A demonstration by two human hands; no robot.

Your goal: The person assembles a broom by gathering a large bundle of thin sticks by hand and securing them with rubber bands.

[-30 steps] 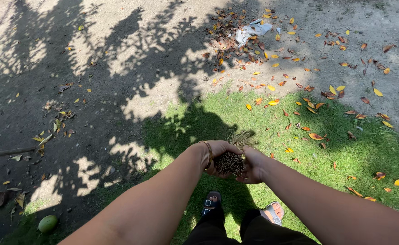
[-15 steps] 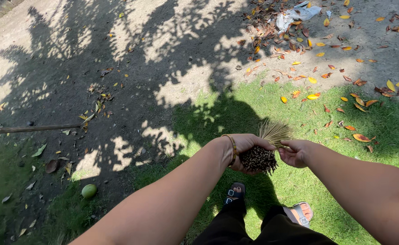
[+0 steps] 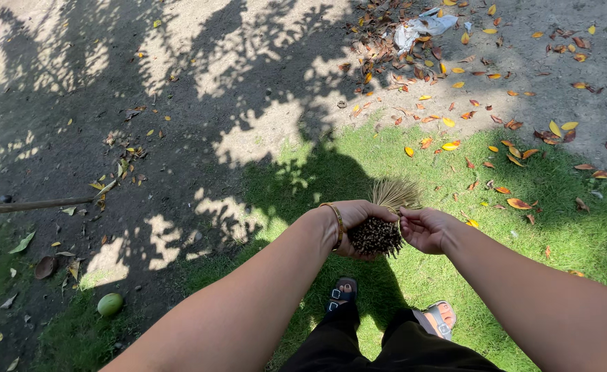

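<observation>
- The left hand (image 3: 356,222) is wrapping its grip tight around a bundle of thin sticks (image 3: 380,224), a stick broom held with its cut ends facing the camera and its bristles fanning away over the grass (image 3: 558,227).
- A gold bangle (image 3: 336,224) is sitting on the left wrist, just beside the bundle.
- The right hand (image 3: 424,229) is cupping in close on the other side of the bundle, fingers curled narrow and pinching at the outer sticks near the top edge; whether it is gripping one stick or several, I cannot tell.
- The bundle is hanging in mid-air between both hands, above the grass and directly over the person's two sandalled feet (image 3: 343,292).
- Beyond the bundle, a scatter of yellow and orange leaves (image 3: 451,145) is lying where the grass meets the bare dirt (image 3: 248,89).
- Farther beyond the bundle, a heap of brown leaves with a crumpled white scrap (image 3: 424,26) is sitting on the dirt.
- Well to the left of the bundle, a long thin pole (image 3: 34,204) is lying on the shaded ground.
- Below that pole, well away from the bundle, a round green fruit (image 3: 110,304) is resting at the grass edge.
- Tree shadow is covering most of the dirt left of the bundle.
</observation>
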